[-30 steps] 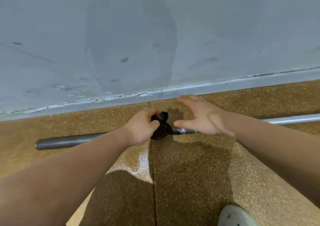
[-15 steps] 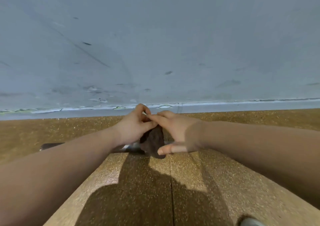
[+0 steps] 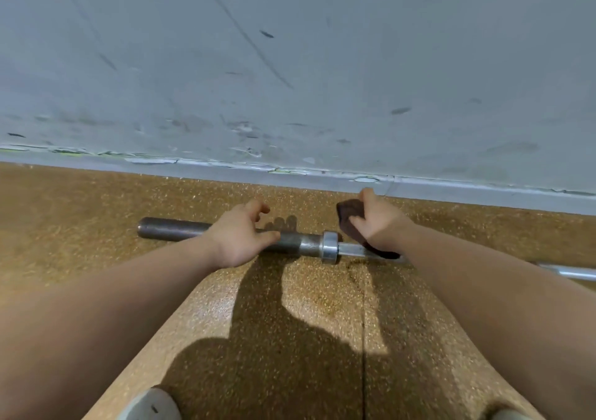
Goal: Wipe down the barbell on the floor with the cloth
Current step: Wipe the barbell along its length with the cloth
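While the right hand (image 3: pixel 380 226) is clutching the limp cloth (image 3: pixel 348 213) beside the collar (image 3: pixel 330 247), the left hand (image 3: pixel 238 237) is hanging slack over the heavy-looking barbell (image 3: pixel 174 229).

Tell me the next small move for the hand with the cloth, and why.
Probably slide the right hand rightward along the barbell shaft: it grips the cloth at the shaft beside the collar, bare shaft runs on to the right, and the left hand is over the sleeve.

Left hand (image 3: pixel 240 239) over barbell (image 3: pixel 171 228) sleeve; right hand (image 3: pixel 379 223) grips brown cloth (image 3: pixel 346 210) on shaft.
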